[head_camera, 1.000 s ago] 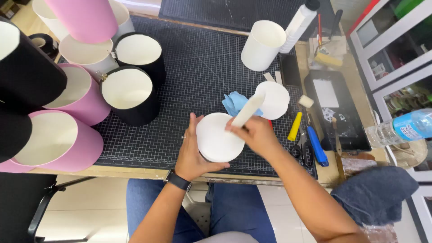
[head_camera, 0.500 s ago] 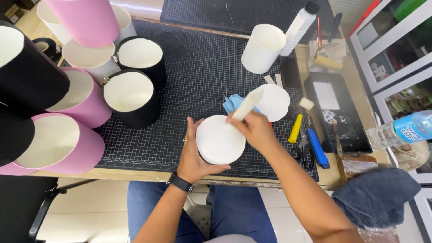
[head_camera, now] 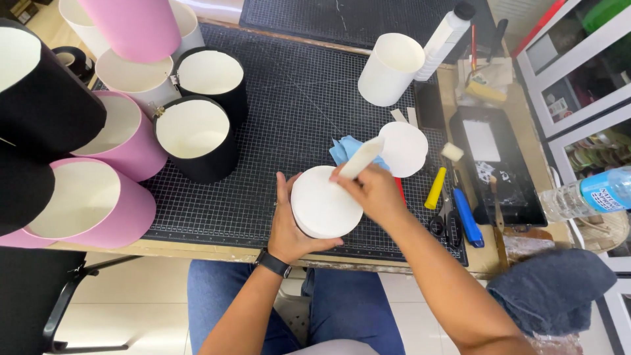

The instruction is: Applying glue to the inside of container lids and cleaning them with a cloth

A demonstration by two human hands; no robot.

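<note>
Head view: L hand point(head_camera: 289, 227) cups a white lid point(head_camera: 325, 202) from its left and underside, fingers closed around the rim, just over the mat's point(head_camera: 289, 112) near edge. R hand point(head_camera: 373, 192) is clamped on a cream smoothing stick point(head_camera: 360, 158), its lower end on the lid's top right. Lid looks like light, stiffish card, prob. dents if squeezed; best held by the rim. Black and pink tubes point(head_camera: 197, 138) stand well left.

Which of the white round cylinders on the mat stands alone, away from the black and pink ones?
The white cylinder at the far side of the mat, beside the white bottle. It stands upright, open end up.
</note>
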